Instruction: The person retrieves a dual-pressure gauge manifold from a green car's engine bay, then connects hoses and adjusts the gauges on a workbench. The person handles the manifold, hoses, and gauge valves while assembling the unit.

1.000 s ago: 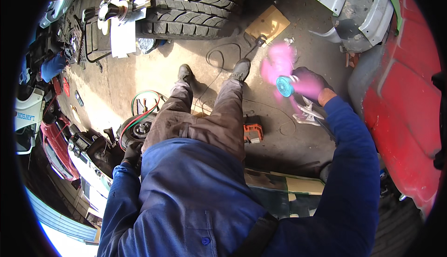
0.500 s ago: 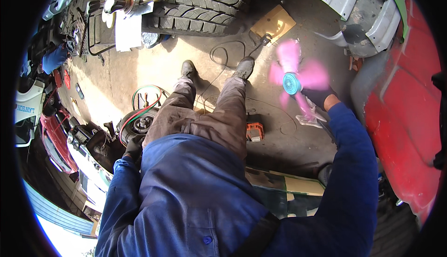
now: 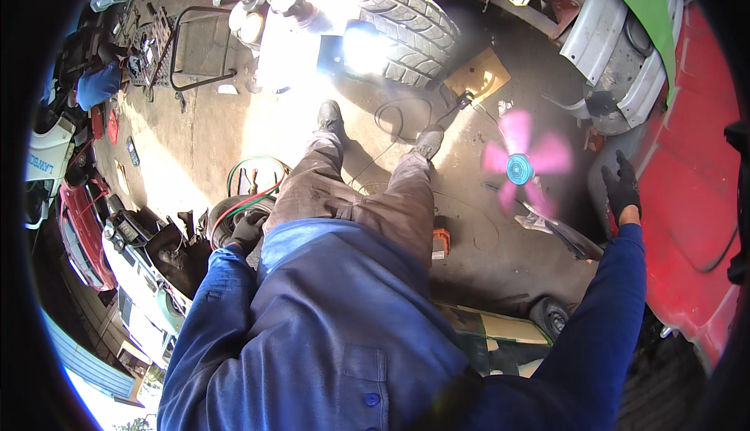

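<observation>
A concrete floor (image 3: 207,130) is stretching under everything, and strong light is falling on it in patches; toward the top, the glare is hiding some details. On the person's right, a fan (image 3: 519,169) with pink blades and a turquoise hub is facing upward, between the legs (image 3: 391,201) and a large red vehicle panel (image 3: 680,189); its blades are looking blurred. The right hand (image 3: 623,187), in a dark glove, is hovering near the fan but apart from it, with fingers spread and released. The left hand (image 3: 248,229), also gloved, is staying beside the left hip, near red and green hoses (image 3: 248,200); I cannot tell whether it is grasping them. Farther ahead, a big tyre (image 3: 414,33) is standing near a flat piece of cardboard (image 3: 484,73), and a black cable (image 3: 466,99) is curling over the concrete. An orange object (image 3: 441,243) is lying beside the right leg. Grey body parts (image 3: 600,25) are filling the upper right corner.
</observation>
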`<state>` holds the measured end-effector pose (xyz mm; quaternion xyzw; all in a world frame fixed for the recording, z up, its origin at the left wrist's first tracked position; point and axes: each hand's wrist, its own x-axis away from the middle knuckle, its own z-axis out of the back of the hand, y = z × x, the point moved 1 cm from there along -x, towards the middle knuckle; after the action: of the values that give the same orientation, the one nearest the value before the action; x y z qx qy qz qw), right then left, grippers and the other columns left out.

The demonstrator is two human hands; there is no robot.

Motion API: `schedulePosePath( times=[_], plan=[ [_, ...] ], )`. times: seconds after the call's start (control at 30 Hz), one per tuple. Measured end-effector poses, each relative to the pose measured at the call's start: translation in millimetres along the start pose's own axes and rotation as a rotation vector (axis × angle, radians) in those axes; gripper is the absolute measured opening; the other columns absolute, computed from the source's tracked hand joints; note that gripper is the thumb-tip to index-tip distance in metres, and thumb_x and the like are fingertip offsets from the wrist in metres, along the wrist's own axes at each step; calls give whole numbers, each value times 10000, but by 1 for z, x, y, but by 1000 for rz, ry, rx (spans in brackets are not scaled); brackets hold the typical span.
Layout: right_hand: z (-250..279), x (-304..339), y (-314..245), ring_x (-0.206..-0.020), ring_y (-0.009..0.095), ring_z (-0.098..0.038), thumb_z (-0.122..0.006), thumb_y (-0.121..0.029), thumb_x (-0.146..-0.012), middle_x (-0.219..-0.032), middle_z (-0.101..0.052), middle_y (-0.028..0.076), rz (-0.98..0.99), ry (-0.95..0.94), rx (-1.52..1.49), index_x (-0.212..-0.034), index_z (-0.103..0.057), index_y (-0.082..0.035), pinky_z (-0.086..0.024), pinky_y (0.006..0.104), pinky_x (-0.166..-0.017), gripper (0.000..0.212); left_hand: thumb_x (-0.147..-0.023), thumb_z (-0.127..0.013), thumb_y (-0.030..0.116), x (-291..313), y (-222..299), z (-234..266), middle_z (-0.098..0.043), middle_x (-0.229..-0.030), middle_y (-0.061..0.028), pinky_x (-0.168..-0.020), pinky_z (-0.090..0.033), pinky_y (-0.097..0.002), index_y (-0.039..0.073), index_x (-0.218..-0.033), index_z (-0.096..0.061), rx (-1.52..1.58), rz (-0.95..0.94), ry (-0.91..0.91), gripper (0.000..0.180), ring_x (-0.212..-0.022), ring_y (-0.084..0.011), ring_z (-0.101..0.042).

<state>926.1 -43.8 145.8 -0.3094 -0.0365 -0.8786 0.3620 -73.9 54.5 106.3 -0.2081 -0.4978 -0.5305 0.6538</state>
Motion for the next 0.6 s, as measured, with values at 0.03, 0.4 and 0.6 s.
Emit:
schedulePosePath(
  times=[0.03, 0.4, 0.6],
  plan=[
    [22, 10, -20, -1473, 381, -563, -729, -327, -1046, -1664, -521, 202, 5, 93, -85, -1662, -473, -79, -464, 455, -1217, 712, -1094, -654, 265, -11, -5, 7, -799, -1282, -151, -1113, -502, -404, 35, -1278, -779, -77, -20, -1, 320, -1226, -326, -722],
    [-69, 192, -388, -980, 126, -665, -633, -159, -1106, -1067, -756, 77, 250, 250, -621, -1187, -761, -14, -546, 310, -868, 209, -1002, -780, 443, -156, 28, 182, -625, -1550, -193, -722, -613, -439, 147, -1743, -313, 449, 93, 41, 925, -907, -246, -727],
    [-203, 218, -522, -1262, 344, -713, -682, -294, -1071, -1329, -750, 210, 217, -109, -535, -1376, -710, 20, -542, 412, -1099, 439, -993, -775, 460, -166, 68, 293, -653, -1526, -180, -690, -598, -390, 120, -1775, -210, 441, -69, 101, 1023, -878, -224, -731]
  ],
)
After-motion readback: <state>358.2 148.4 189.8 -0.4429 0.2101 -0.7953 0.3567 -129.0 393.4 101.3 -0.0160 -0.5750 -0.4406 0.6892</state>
